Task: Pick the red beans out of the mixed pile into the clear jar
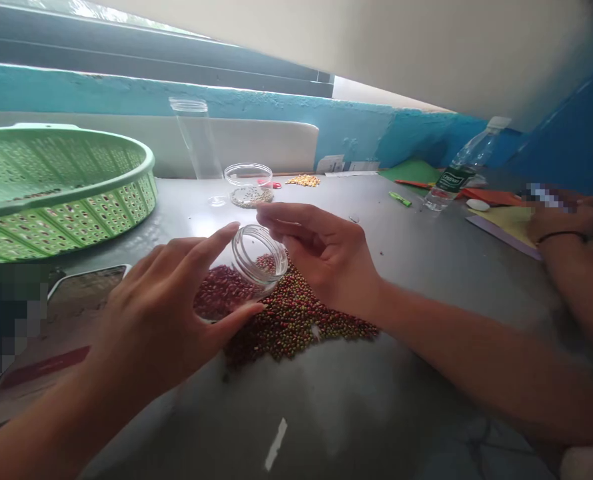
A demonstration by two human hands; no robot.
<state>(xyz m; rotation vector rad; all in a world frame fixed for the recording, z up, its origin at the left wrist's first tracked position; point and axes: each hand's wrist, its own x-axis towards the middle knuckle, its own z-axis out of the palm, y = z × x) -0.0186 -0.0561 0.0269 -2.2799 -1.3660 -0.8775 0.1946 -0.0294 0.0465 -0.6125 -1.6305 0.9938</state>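
A clear screw-necked jar (247, 275) is held by the left hand (161, 300), whose fingers and thumb are curved around its body; it is tilted, with the mouth raised towards the right. Dark-red beans (224, 290) are seen inside it or through its wall; which of the two cannot be told. The right hand (321, 257) is drawn into a loose pinch beside the jar's rim; whether anything is gripped there cannot be told. The step in hand is judged to be the handling of beans at the mouth; for the next move, a steady jar and an unblocked opening are called for. Beneath, a heap of red and green beans (301, 307) is spread on the grey table (366, 400). Farther out, pale grains (251, 198) are contained in a shallow clear dish (249, 176), flanked by a tall clear jar (196, 143) and yellow kernels (303, 181). A green basket (126, 193) is set at the left, a water bottle (449, 180) at the right.
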